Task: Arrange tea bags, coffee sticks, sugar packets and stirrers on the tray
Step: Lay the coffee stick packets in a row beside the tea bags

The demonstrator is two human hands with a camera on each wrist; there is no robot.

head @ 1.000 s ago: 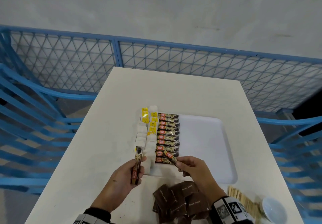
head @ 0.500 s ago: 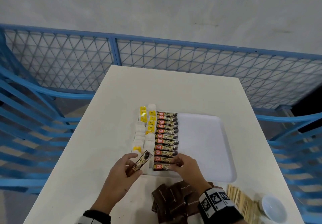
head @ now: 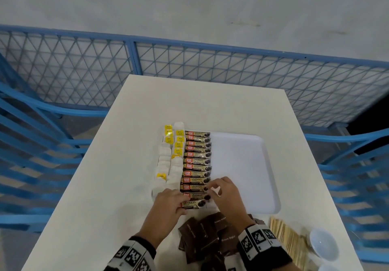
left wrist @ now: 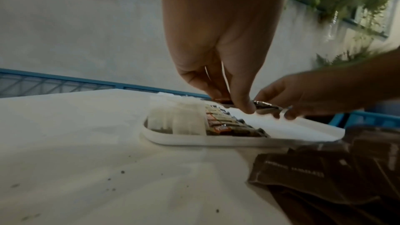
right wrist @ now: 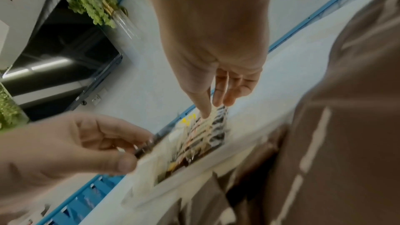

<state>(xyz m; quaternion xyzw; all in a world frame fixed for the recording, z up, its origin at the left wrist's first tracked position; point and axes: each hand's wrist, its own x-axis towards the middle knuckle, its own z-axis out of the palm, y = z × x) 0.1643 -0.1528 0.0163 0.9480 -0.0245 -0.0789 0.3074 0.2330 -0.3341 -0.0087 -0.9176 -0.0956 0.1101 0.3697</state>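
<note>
Near edge of the table (head: 117, 176): brown sugar packets (head: 207, 234) lie in a loose overlapping pile just short of the tray, wooden stirrers (head: 289, 239) sit right of them, and a small white bowl (head: 323, 244) is at the corner.
Left hand (head: 166, 208): its thumb and fingers pinch the left end of one coffee stick (head: 192, 204), held level at the tray's near rim.
Right hand (head: 228, 197): fingers curled, tips on the right end of the same stick; whether they grip it or only steady it is blurred in the wrist views.
Tray (head: 248, 165): white, its right half bare.
Coffee stick row (head: 197, 161): sticks lie crosswise, edge to edge, running from the hands toward the far rim.
Tea bags (head: 168, 163): two columns along the tray's left edge, white pouches with yellow tags, beside the coffee row.
Beyond: a blue mesh fence (head: 189, 64).
</note>
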